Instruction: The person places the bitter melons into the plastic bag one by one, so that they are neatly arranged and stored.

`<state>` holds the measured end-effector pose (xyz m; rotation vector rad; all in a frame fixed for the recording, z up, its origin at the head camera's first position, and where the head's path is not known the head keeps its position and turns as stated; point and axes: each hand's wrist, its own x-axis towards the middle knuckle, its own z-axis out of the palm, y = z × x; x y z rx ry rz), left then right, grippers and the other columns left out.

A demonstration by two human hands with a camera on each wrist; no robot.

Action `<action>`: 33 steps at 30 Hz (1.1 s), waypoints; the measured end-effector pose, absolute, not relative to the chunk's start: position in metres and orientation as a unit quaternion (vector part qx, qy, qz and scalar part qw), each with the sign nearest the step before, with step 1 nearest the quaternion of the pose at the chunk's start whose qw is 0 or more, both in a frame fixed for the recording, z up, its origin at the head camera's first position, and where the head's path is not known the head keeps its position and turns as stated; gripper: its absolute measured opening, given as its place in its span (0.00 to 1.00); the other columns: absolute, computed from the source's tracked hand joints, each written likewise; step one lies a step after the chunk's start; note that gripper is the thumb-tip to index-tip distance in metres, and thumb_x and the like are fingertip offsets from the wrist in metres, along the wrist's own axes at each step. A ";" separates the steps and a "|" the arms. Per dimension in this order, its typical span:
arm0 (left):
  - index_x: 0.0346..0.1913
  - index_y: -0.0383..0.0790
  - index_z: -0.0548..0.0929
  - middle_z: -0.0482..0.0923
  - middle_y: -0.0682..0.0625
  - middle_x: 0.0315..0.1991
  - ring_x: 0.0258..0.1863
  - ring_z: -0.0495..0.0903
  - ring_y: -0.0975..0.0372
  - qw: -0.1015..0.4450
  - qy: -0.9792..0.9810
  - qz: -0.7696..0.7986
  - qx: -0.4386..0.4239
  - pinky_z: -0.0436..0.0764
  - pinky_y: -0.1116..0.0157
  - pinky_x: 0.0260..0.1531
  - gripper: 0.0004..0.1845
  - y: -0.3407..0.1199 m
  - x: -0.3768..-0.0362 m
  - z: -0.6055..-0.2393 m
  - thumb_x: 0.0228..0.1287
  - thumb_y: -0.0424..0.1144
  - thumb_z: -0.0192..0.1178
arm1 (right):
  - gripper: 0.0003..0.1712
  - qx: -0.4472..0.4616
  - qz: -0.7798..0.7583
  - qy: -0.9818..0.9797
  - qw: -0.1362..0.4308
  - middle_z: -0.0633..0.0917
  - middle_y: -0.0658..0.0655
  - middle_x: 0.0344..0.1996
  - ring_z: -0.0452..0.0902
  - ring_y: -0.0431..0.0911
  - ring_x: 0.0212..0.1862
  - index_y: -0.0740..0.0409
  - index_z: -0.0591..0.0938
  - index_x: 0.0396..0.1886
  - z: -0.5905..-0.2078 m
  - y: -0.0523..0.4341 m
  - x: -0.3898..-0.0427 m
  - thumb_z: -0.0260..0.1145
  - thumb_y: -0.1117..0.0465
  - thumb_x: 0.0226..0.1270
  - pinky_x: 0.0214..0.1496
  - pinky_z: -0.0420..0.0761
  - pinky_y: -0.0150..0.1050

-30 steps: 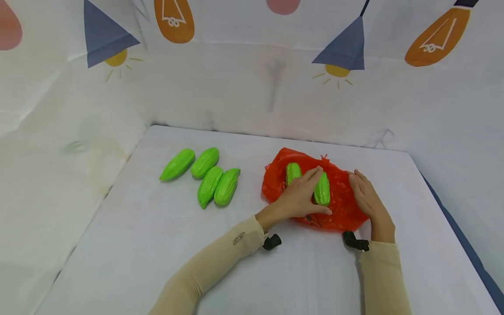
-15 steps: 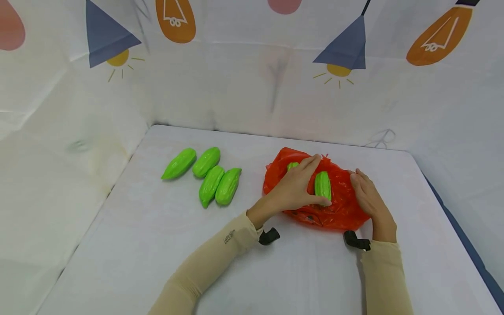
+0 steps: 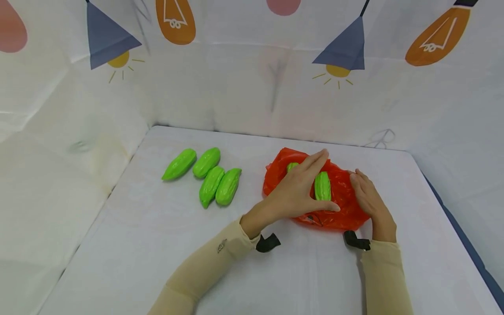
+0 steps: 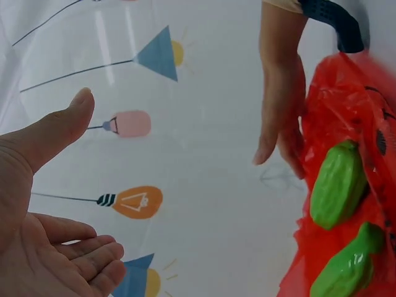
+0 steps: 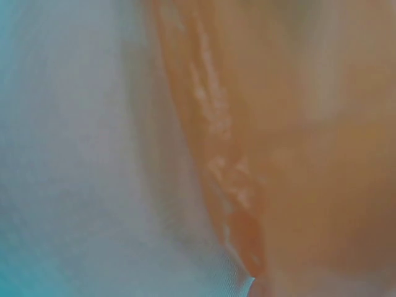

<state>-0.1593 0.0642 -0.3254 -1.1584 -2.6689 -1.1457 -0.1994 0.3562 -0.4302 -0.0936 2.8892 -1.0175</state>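
A red plastic bag lies flattened on the white table, with two ridged green gourds on it. One gourd shows plainly; most of the other gourd is hidden behind my left hand. That hand is raised above the bag, thumb spread from the fingers. Its palm holds nothing in the left wrist view, where both gourds, the nearer gourd and the lower gourd, lie on the red plastic. My right hand rests with straight fingers along the bag's right edge. The right wrist view is a close blur of reddish plastic.
Several more green gourds lie in a loose group on the left of the table. A white cloth wall with printed lamps stands behind the table's far edge. Black camera mounts stick out at both wrists.
My left hand has lifted from between the gourds and drawn slightly left, now covering most of the left gourd. The right hand, bag and gourds stay put.
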 end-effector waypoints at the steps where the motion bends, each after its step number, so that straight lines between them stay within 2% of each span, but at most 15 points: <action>1: 0.78 0.39 0.48 0.47 0.51 0.79 0.77 0.50 0.62 0.011 -0.853 -0.367 -0.370 0.62 0.55 0.72 0.58 0.063 -0.158 -0.323 0.54 0.60 0.69 | 0.39 -0.029 -0.330 0.943 0.039 0.49 0.74 0.75 0.42 0.74 0.74 0.66 0.60 0.74 -0.430 0.356 -0.199 0.31 0.41 0.80 0.68 0.46 0.76; 4: 0.78 0.40 0.48 0.46 0.52 0.79 0.77 0.51 0.62 0.016 -0.850 -0.373 -0.372 0.62 0.52 0.72 0.58 0.059 -0.155 -0.318 0.54 0.60 0.70 | 0.39 -0.023 -0.328 0.943 0.045 0.48 0.73 0.76 0.41 0.74 0.74 0.65 0.59 0.75 -0.430 0.356 -0.200 0.31 0.41 0.80 0.68 0.46 0.76; 8: 0.78 0.40 0.48 0.47 0.51 0.79 0.77 0.51 0.61 0.023 -0.839 -0.388 -0.381 0.65 0.58 0.71 0.58 0.051 -0.153 -0.310 0.53 0.58 0.71 | 0.39 -0.019 -0.328 0.943 0.050 0.47 0.73 0.76 0.40 0.73 0.74 0.64 0.59 0.75 -0.431 0.356 -0.200 0.31 0.40 0.80 0.68 0.46 0.76; 12: 0.79 0.41 0.47 0.46 0.52 0.79 0.78 0.48 0.63 0.027 -0.836 -0.404 -0.371 0.63 0.61 0.72 0.60 0.038 -0.156 -0.303 0.51 0.56 0.73 | 0.39 -0.025 -0.329 0.943 0.043 0.48 0.74 0.75 0.41 0.73 0.74 0.65 0.59 0.75 -0.431 0.357 -0.200 0.32 0.41 0.80 0.68 0.46 0.76; 24: 0.78 0.41 0.48 0.49 0.50 0.79 0.77 0.50 0.63 0.072 -0.824 -0.472 -0.307 0.61 0.57 0.73 0.60 -0.008 -0.179 -0.290 0.49 0.49 0.76 | 0.39 -0.026 -0.326 0.944 0.047 0.48 0.73 0.76 0.40 0.73 0.74 0.65 0.58 0.75 -0.431 0.357 -0.199 0.31 0.41 0.80 0.68 0.45 0.76; 33: 0.78 0.46 0.51 0.50 0.54 0.78 0.76 0.51 0.65 0.098 -0.824 -0.500 -0.248 0.61 0.56 0.73 0.57 -0.039 -0.191 -0.288 0.50 0.48 0.76 | 0.39 -0.011 -0.325 0.944 0.062 0.45 0.71 0.77 0.38 0.72 0.75 0.63 0.56 0.76 -0.431 0.354 -0.198 0.31 0.40 0.79 0.68 0.44 0.76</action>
